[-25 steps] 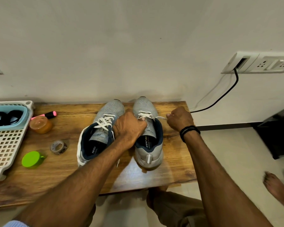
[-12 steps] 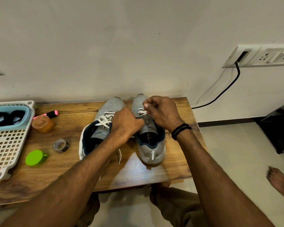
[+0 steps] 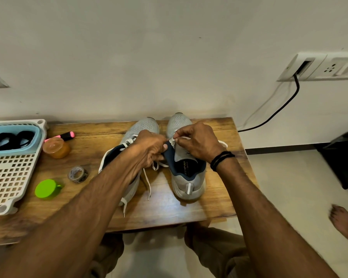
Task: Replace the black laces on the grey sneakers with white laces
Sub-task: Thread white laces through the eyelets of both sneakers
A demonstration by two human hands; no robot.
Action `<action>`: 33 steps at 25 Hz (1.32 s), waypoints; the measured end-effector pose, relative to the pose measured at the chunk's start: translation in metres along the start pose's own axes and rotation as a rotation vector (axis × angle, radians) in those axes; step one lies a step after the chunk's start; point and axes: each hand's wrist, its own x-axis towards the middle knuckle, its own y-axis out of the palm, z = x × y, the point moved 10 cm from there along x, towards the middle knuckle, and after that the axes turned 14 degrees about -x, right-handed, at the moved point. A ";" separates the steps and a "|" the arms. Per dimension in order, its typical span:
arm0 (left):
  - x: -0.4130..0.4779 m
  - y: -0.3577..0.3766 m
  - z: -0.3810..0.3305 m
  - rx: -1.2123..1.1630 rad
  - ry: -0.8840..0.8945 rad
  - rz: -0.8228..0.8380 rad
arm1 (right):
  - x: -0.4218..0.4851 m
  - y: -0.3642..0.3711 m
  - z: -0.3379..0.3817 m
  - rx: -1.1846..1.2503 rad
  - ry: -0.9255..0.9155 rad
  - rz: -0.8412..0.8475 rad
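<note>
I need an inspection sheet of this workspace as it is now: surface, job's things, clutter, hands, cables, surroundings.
Surface: wooden table, set against the wall.
Job's things: two grey sneakers, toes to the wall: the sneaker by the clutter and the sneaker being laced; white laces in both, loose ends on the table; black laces in a blue tub.
Clutter: white basket holding the tub, pink highlighter, orange jar, tape roll, green cap.
Hands: left hand grips the navy collar of the sneaker being laced; right hand pinches a lace strand above it.
Cables: black cable hangs from the wall socket.
Surroundings: tiled floor, a bare foot at the edge.
</note>
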 end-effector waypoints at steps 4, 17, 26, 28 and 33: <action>0.005 0.001 0.002 -0.032 -0.016 0.004 | 0.001 0.007 0.002 -0.048 -0.006 0.029; 0.006 -0.003 -0.002 -0.009 0.062 -0.091 | 0.002 0.012 0.008 -0.167 0.057 -0.006; -0.010 0.008 -0.014 0.260 0.320 -0.162 | 0.002 0.011 0.008 -0.218 0.123 -0.058; -0.014 0.012 -0.017 0.292 0.370 -0.141 | 0.002 0.013 0.008 -0.199 0.112 -0.062; -0.004 0.003 -0.012 0.242 0.300 -0.171 | 0.003 0.016 -0.006 -0.018 0.133 0.027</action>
